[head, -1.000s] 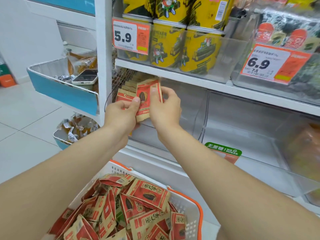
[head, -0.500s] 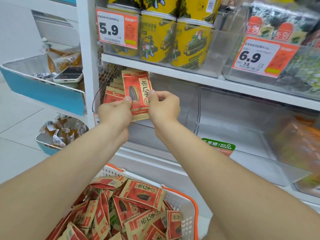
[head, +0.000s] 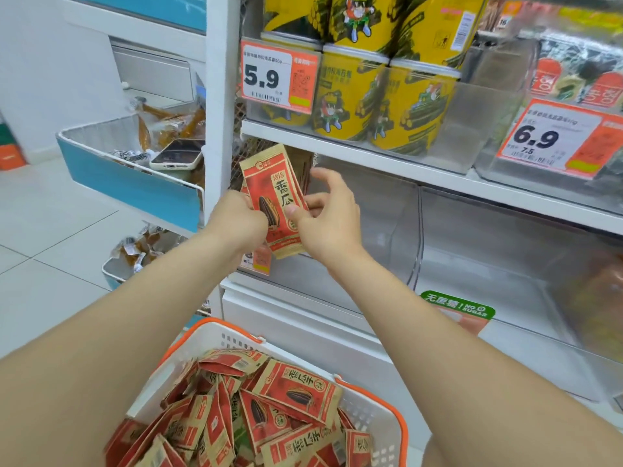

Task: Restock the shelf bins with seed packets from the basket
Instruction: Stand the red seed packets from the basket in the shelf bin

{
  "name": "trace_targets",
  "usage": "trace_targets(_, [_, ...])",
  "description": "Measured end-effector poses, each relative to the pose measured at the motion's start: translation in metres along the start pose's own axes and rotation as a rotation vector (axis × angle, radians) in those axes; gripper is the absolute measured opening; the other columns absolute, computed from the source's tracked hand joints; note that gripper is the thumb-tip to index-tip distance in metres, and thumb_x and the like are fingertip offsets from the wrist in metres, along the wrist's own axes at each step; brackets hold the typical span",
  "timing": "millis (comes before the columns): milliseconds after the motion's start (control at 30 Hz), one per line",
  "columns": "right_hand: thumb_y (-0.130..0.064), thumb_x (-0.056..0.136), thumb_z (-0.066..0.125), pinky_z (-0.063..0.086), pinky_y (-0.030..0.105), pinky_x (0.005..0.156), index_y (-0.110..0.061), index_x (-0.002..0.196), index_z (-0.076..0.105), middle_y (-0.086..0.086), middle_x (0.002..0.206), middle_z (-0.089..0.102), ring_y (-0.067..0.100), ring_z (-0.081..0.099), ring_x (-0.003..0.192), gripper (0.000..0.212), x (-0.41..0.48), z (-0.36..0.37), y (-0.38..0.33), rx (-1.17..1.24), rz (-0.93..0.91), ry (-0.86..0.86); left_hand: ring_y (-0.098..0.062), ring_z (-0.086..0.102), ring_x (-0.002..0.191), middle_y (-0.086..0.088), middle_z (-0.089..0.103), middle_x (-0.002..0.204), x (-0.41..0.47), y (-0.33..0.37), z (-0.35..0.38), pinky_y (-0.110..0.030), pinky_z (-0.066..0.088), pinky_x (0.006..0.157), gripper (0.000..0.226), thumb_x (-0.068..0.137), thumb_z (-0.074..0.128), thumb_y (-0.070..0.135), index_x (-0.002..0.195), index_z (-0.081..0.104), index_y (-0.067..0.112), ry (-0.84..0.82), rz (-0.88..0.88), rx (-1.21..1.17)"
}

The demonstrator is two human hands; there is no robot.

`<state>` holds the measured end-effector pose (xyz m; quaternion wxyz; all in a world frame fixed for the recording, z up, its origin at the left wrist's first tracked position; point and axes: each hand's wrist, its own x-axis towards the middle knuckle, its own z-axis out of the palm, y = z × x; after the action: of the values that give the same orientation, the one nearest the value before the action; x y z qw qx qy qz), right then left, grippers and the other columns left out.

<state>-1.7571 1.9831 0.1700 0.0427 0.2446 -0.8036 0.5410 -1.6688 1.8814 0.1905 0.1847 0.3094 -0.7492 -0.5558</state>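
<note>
Orientation was what the next move hung on. The seed packet (head: pixel 274 193) stood on end between the two hands, its long axis near vertical, top edge leaning a little left, printed face toward the person. The left hand (head: pixel 236 219) had its fingers curled round the packet's left edge. The right hand (head: pixel 332 219) pinched the right edge with the thumb on the face, its other fingers lifted and loosely spread. Neither hand was plainly nearer. The packet hung just in front of the clear bin (head: pixel 384 210) under the shelf (head: pixel 387 163), with the bin's mouth lying straight beyond it, away from the person. Judged from this, it needed only to go forward and down, kept upright. The basket (head: pixel 399 429) below held a heap of loose packets (head: pixel 293 392).
</note>
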Motion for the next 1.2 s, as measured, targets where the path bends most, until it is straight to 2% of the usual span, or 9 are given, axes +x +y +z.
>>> trace_targets(67, [-0.023,0.088,0.077,0.055,0.043,0.094,-0.031,0.120,0.068,-0.014,0.090,0.076,0.016,0.069,0.097,0.034,0.001,0.005,-0.001,-0.041,-0.101,0.007,-0.027,0.072,0.084,-0.005,0.074,0.086,0.012,-0.004,-0.006,-0.035,0.063,0.066,0.015,0.083,0.063,0.014,0.094,0.072,0.019,0.071,0.014,0.075])
trace_targets(133, [-0.014,0.093,0.072,0.055,0.037,0.093,-0.021,0.117,0.071,-0.010,0.101,0.077,0.009,0.069,0.096,0.025,0.001,0.010,-0.002,-0.048,-0.209,0.009,-0.029,0.073,0.089,-0.004,0.076,0.092,0.035,-0.020,-0.008,-0.048,0.064,0.076,0.043,0.068,0.056,0.026,0.109,0.067,0.020,0.120,0.028,0.136])
trace_targets(333, [-0.002,0.094,0.063,0.051,0.031,0.090,-0.017,0.117,0.060,-0.006,0.108,0.070,0.014,0.065,0.101,0.027,0.009,0.022,-0.007,0.025,-0.430,0.034,-0.024,0.065,0.100,-0.005,0.068,0.108,0.018,0.004,-0.015,-0.038,0.052,0.081,0.031,0.091,0.055,0.013,0.121,0.046,0.019,0.233,0.163,-0.022])
trace_targets(600, [-0.023,0.088,0.076,0.043,0.032,0.075,-0.018,0.091,0.066,0.000,0.077,0.070,0.026,0.060,0.089,0.012,0.015,0.047,0.019,-0.286,-0.063,-0.290,-0.032,0.056,0.118,-0.009,0.061,0.125,0.030,-0.007,-0.033,-0.049,0.053,0.096,0.043,0.088,0.054,0.003,0.129,0.052,0.014,0.261,0.211,0.272])
trace_targets(667, [-0.041,0.087,0.074,0.048,0.034,0.073,-0.017,0.072,0.067,-0.002,0.062,0.065,0.030,0.055,0.079,0.029,0.016,0.052,0.016,-0.314,-0.053,-0.289,-0.033,0.055,0.113,-0.010,0.053,0.132,0.032,-0.008,-0.035,-0.048,0.051,0.095,0.052,0.087,0.057,0.000,0.135,0.049,0.019,0.259,0.271,0.358])
trace_targets(767, [-0.067,0.081,0.060,0.044,0.032,0.068,-0.024,0.088,0.071,-0.003,0.078,0.069,0.029,0.057,0.083,0.045,0.015,0.059,0.010,-0.415,-0.042,-0.184,-0.038,0.058,0.104,-0.009,0.044,0.131,0.031,-0.011,-0.036,-0.049,0.052,0.089,0.052,0.090,0.060,0.002,0.136,0.053,0.028,0.208,0.357,0.593])
trace_targets(900, [-0.046,0.100,0.060,0.041,0.035,0.070,-0.010,0.110,0.064,0.014,0.104,0.065,0.039,0.057,0.092,0.038,0.005,0.061,0.002,-0.552,-0.051,-0.143,-0.041,0.060,0.102,-0.010,0.044,0.129,0.029,-0.014,-0.036,-0.050,0.052,0.078,0.051,0.093,0.062,0.002,0.139,0.054,0.022,0.150,0.431,0.824])
trace_targets(1000, [-0.026,0.101,0.056,0.039,0.037,0.070,-0.010,0.102,0.059,0.017,0.102,0.061,0.038,0.051,0.089,0.016,0.003,0.062,-0.001,-0.601,-0.053,-0.244,-0.040,0.061,0.100,-0.009,0.045,0.120,0.031,-0.015,-0.037,-0.051,0.053,0.075,0.050,0.091,0.060,-0.005,0.136,0.057,0.017,0.138,0.453,0.930])
trace_targets(1200, [-0.053,0.077,0.059,0.052,0.033,0.063,-0.019,0.076,0.064,0.004,0.080,0.070,0.028,0.066,0.083,0.034,0.010,0.039,0.000,-0.448,0.089,-0.319,-0.040,0.064,0.101,-0.010,0.049,0.118,0.033,-0.023,-0.032,-0.045,0.044,0.064,0.067,0.088,0.063,-0.007,0.145,0.038,0.017,0.088,0.490,1.045])
